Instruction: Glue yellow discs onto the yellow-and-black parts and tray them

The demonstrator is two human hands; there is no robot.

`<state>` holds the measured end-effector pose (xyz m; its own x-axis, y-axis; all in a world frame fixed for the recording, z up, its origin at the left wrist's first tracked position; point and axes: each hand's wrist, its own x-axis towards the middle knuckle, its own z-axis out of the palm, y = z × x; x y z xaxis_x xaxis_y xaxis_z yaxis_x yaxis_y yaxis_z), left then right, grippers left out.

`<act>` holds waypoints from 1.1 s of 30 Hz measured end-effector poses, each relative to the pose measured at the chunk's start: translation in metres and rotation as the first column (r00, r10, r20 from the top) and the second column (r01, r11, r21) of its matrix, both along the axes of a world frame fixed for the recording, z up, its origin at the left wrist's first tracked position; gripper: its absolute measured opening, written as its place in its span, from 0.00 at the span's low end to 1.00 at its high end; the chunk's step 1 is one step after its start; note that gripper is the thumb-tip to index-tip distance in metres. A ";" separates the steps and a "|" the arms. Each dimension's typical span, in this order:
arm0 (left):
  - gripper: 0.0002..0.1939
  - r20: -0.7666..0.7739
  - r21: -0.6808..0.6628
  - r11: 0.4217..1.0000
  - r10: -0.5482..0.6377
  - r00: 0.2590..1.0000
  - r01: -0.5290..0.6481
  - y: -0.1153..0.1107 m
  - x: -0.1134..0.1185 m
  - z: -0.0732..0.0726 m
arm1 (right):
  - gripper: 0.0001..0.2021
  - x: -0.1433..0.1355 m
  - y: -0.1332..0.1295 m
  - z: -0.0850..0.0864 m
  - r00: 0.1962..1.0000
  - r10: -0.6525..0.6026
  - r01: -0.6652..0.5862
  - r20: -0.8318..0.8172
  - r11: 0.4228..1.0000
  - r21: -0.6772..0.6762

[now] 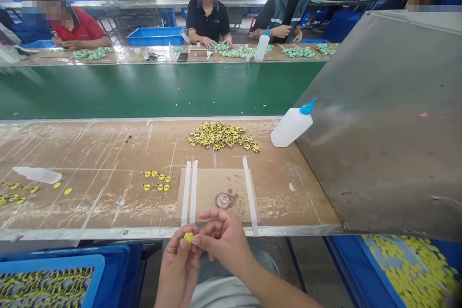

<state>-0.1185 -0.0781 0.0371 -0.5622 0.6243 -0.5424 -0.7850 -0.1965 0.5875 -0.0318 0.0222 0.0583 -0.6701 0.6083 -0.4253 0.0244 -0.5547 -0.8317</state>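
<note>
Just off the table's front edge, my left hand (179, 264) pinches a small yellow piece (188, 237) between thumb and fingertips. My right hand (227, 243) meets it from the other side, its thumb and finger closed at the piece's right edge. The fingers cover part of it, so its full shape is hidden. Beyond my hands lies a cardboard sheet (209, 183) held down by white tape strips. A small round dish (223, 200) with a wet stain beside it rests on the sheet. Farther back is a pile of yellow and black small parts (220, 135).
A white squeeze bottle (291, 127) with blue tip leans against a metal housing (390, 106) at right. Another bottle (38, 174) lies left, near yellow discs (68, 191). Blue bins (99, 279) flank me below. Across a green belt (162, 89), several people work with pale green pieces (93, 53).
</note>
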 end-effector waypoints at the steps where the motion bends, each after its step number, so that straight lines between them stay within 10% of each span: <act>1: 0.15 0.025 0.019 1.000 0.020 0.999 -0.021 0.003 -0.002 -0.001 | 0.24 0.003 0.010 0.001 0.999 -0.039 0.035 0.025 0.989 0.146; 3: 0.17 0.053 0.034 0.998 0.058 0.997 -0.060 0.007 -0.009 -0.002 | 0.16 0.013 0.044 0.002 0.973 -0.207 0.124 0.103 0.843 0.523; 5: 0.19 0.057 0.012 0.996 0.083 0.995 -0.084 0.010 -0.017 -0.003 | 0.14 0.022 0.092 0.002 0.887 -0.417 0.079 0.196 0.557 0.827; 9: 0.20 0.019 -0.023 0.994 0.110 0.994 -0.110 0.015 -0.034 -0.003 | 0.24 0.015 0.193 -0.002 0.844 -0.459 -0.228 0.277 0.160 0.960; 14: 0.20 -0.058 0.012 0.992 0.125 0.990 -0.125 0.028 -0.047 -0.001 | 0.32 -0.042 0.261 -0.009 0.886 -0.234 -0.396 0.401 0.070 0.915; 21: 0.17 -0.058 0.079 0.995 0.066 0.996 -0.062 0.041 -0.048 -0.015 | 0.36 -0.115 0.291 -0.012 0.837 -0.012 -0.546 0.546 -0.042 0.836; 33: 0.16 0.019 0.086 0.994 0.066 0.998 -0.068 0.041 -0.050 -0.010 | 0.26 -0.109 0.266 0.001 0.805 0.057 -0.563 0.591 -0.241 0.790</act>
